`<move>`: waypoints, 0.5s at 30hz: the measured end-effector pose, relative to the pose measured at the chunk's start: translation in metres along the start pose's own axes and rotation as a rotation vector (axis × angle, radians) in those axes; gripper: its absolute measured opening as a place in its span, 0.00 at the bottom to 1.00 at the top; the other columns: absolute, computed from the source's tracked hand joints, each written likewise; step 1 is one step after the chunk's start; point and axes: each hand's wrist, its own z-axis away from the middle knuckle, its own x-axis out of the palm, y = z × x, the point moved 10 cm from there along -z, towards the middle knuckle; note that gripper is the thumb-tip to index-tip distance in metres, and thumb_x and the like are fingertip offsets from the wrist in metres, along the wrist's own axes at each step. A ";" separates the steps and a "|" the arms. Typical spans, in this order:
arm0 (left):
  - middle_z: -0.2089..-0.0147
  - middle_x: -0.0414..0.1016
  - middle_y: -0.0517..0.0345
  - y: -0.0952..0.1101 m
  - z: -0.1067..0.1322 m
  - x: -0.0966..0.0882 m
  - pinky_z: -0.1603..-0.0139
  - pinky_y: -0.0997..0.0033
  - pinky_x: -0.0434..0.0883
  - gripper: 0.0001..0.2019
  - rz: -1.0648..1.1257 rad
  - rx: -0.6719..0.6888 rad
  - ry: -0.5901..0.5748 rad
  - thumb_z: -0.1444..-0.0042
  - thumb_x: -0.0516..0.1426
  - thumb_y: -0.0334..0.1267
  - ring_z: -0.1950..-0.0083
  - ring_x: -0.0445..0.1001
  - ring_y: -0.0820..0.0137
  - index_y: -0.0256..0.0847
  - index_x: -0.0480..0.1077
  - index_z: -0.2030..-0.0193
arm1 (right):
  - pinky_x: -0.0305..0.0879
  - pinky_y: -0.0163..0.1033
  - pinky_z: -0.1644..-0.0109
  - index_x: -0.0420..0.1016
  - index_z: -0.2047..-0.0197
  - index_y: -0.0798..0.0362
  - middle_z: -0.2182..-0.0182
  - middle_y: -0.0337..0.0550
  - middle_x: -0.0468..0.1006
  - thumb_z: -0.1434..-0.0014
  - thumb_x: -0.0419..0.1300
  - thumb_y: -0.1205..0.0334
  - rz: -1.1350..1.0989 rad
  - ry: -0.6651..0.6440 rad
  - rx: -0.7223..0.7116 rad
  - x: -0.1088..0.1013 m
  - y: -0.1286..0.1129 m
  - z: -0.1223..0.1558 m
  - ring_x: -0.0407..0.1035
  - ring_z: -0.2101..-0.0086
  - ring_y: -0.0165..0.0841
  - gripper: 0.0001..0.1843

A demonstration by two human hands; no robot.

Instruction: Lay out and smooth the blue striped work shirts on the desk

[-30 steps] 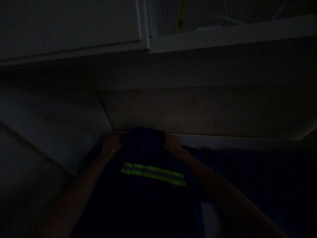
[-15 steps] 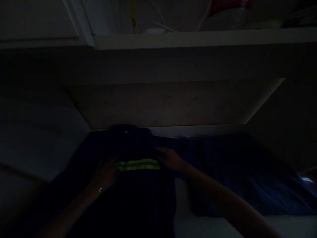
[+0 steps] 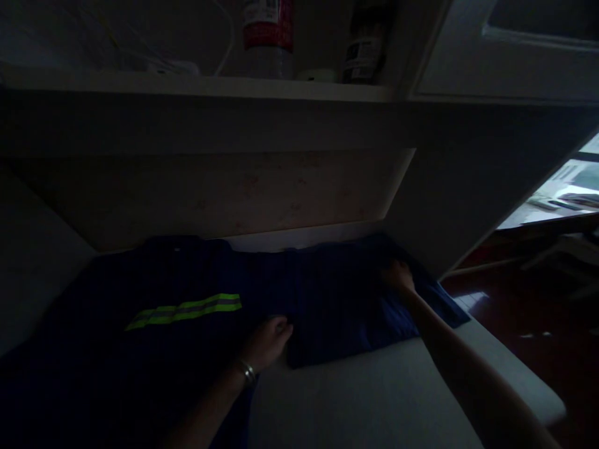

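Observation:
A dark blue work jacket (image 3: pixel 187 343) with a yellow-green and grey reflective stripe (image 3: pixel 191 308) lies spread out on the left. Beside it, on the right, lies a second dark blue garment (image 3: pixel 337 312), whose kind I cannot make out in the dim light. My left hand (image 3: pixel 269 342), with a metal band at the wrist, is closed by the jacket's right side, near the second garment's left edge. Whether cloth is in its curled fingers is hidden. My right hand (image 3: pixel 399 278) touches the second garment toward its right end; its fingers are lost in shadow.
Both garments lie on a pale surface (image 3: pixel 337 399) inside a recess with a side panel (image 3: pixel 458 181) on the right. A shelf (image 3: pixel 224 87) above holds a red-labelled bottle (image 3: pixel 269 37), a dark jar (image 3: pixel 365 53) and cables. A reddish floor (image 3: pixel 524 324) shows at right.
The view has swung right, showing a window and floor. Both hands have left the jacket's stripe and moved right, my right hand onto the second garment. My left hand's fingers have curled closed.

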 end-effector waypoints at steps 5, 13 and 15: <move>0.51 0.77 0.39 0.015 -0.038 0.025 0.46 0.61 0.66 0.18 -0.310 -0.040 0.130 0.38 0.50 0.47 0.47 0.74 0.58 0.34 0.73 0.56 | 0.65 0.58 0.50 0.77 0.52 0.59 0.55 0.66 0.76 0.42 0.55 0.59 0.021 -0.060 0.066 0.009 0.055 -0.005 0.71 0.51 0.55 0.18; 0.54 0.77 0.50 0.055 -0.005 0.018 0.44 0.62 0.65 0.15 -0.112 0.198 0.342 0.35 0.46 0.40 0.49 0.73 0.63 0.43 0.75 0.59 | 0.61 0.52 0.42 0.76 0.53 0.61 0.48 0.63 0.71 0.39 0.47 0.53 -0.221 0.142 -0.058 -0.007 0.063 0.011 0.66 0.47 0.48 0.25; 0.44 0.74 0.47 0.063 0.010 0.017 0.42 0.60 0.65 0.15 0.141 0.251 0.291 0.37 0.49 0.45 0.43 0.70 0.61 0.43 0.75 0.57 | 0.63 0.45 0.42 0.74 0.51 0.60 0.47 0.60 0.71 0.40 0.46 0.50 -0.313 0.181 -0.087 -0.019 0.062 0.022 0.66 0.46 0.44 0.26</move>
